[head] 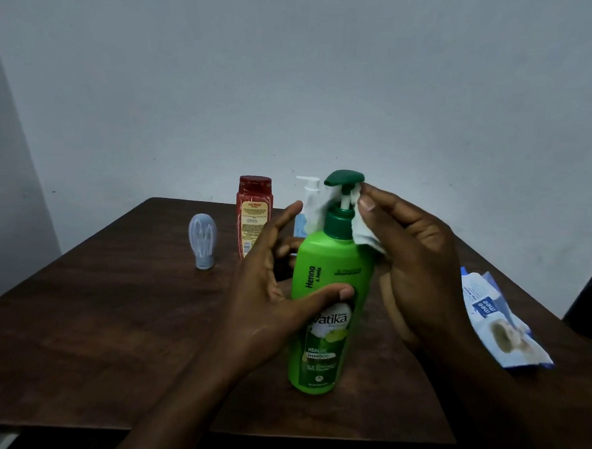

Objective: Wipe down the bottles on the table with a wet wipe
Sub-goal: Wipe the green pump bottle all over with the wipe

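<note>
A dark wooden table is seen set against a plain wall, its far edge just behind the far bottles and its near edge low in the view. The broad left half is taken up only by a small grey bottle standing upright well to the left. The right side is narrower, with a blue and white pack laid flat close to the right edge. The green bottle is stood upright near the middle, towards the near edge. It is bright green with a darker green collar and pump head, a white stem between them, and a label reading "Vatika". It is gripped by the left hand, the thumb laid across the label and the fingers reaching round the far side, the forefinger held straighter. A white wipe is pinched in the curled fingers of the right hand and pressed against the stem and collar. A red bottle and a white bottle with a pump are stood upright beyond, partly hidden. What is in the bottles and the pack cannot be told.
</note>
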`<state>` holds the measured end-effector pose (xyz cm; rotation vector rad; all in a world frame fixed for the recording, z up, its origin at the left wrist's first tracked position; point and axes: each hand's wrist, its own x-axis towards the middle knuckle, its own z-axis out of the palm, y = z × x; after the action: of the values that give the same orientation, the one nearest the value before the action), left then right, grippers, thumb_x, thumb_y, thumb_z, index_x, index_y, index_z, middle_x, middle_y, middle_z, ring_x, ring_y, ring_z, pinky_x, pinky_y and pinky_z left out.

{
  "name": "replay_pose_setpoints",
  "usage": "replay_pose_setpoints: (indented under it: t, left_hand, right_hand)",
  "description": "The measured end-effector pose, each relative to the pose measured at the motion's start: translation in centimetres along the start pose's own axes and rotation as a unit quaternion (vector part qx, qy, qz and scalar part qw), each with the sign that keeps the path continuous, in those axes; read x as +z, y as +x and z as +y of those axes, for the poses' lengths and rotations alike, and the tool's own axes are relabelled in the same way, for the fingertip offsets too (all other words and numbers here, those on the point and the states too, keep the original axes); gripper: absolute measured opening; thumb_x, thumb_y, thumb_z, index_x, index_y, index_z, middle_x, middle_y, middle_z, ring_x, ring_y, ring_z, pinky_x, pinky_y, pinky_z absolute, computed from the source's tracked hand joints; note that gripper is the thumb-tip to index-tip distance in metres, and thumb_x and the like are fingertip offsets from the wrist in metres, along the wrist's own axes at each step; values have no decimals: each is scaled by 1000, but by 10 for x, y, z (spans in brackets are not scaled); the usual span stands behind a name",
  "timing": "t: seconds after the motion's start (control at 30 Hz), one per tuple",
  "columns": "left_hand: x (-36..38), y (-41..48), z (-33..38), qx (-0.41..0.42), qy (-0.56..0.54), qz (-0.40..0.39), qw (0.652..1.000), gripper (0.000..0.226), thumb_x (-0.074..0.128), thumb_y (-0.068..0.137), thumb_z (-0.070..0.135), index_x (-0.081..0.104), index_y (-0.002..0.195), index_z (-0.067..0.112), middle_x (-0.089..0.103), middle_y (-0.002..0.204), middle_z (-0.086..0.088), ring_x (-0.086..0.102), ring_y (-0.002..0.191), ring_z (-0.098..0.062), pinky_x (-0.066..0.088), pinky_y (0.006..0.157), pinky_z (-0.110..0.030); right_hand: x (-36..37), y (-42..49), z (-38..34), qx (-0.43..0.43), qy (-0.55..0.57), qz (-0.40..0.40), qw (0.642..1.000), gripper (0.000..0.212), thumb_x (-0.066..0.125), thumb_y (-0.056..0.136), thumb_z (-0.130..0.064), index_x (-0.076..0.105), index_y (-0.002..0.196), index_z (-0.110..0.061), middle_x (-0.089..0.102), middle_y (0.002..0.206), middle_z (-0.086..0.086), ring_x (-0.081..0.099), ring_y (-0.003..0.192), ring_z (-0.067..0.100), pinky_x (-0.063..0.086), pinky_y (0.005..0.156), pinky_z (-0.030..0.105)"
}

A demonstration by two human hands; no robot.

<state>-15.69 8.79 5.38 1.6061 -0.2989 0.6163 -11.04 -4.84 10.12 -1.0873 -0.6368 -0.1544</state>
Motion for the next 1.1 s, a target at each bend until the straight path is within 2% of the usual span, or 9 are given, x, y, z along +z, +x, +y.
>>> replay_pose_setpoints:
  t: [0.13,0.27,0.4,0.63,0.7,0.77,0.87,1.0,1.1]
  left_hand:
    - [-2,2,2,-30,-41,-34,998,88,85,64,6,43,140,21,75,112,-4,73,103,-17,60,82,-31]
    - [-4,5,2,-40,-61,-53,996,90,84,63,6,40,140,19,74,114,-7,72,106,-25,59,90,-45]
    - [-3,7,0,-36,-64,-49,996,88,83,63,7,39,139,18,76,110,-4,74,101,-22,59,89,-43]
    - [-2,3,0,-30,-59,-39,997,76,81,66,8,43,131,22,77,105,-5,75,96,-21,61,80,-31]
    - [-2,3,0,-25,-59,-36,997,76,82,70,4,43,133,18,76,108,-4,74,98,-20,60,79,-29]
    - [-3,4,-3,-20,-60,-38,997,74,81,72,-4,44,133,14,75,110,-8,73,100,-25,61,80,-35]
    - [-4,5,-3,-20,-61,-42,997,71,81,66,2,48,128,13,75,105,-10,74,94,-26,61,76,-33]
    - [-4,4,0,-13,-63,-47,997,67,80,66,9,50,125,7,74,103,-9,74,94,-22,59,74,-27]
    - [-4,3,0,-9,-62,-50,997,67,78,66,12,50,127,8,73,105,-6,73,98,-16,58,75,-24]
  right_hand:
    - [-1,18,-6,133,40,-128,982,50,50,89,-26,59,126,8,65,119,26,60,116,39,46,105,49]
    - [-7,32,-10,225,112,-266,931,60,31,84,-33,62,120,4,67,95,18,59,102,36,46,96,44]
    - [-15,23,-4,192,159,-326,912,43,40,88,-23,65,117,-7,67,102,10,61,106,25,49,95,37]
    - [-15,-14,4,78,-36,-195,977,59,59,73,-28,54,132,-33,69,121,-1,66,108,18,56,89,33]
    - [-11,-31,5,39,-171,-155,972,74,62,71,-38,40,141,-50,57,137,-12,54,129,16,49,102,39]
    - [-9,-47,4,-29,-376,-125,918,87,56,75,-56,13,150,-54,31,154,-26,25,148,11,27,119,45]
    - [-4,-63,7,-128,-561,-96,812,92,43,82,-71,-9,154,-43,-6,157,-36,-13,144,-13,-5,119,15]
    - [-3,-62,14,-210,-599,-76,769,91,48,90,-62,9,158,-16,3,166,-3,4,153,9,12,123,37]
    - [-2,-59,15,-230,-646,-102,721,86,44,93,-62,16,157,-12,3,166,4,2,154,24,14,122,49]
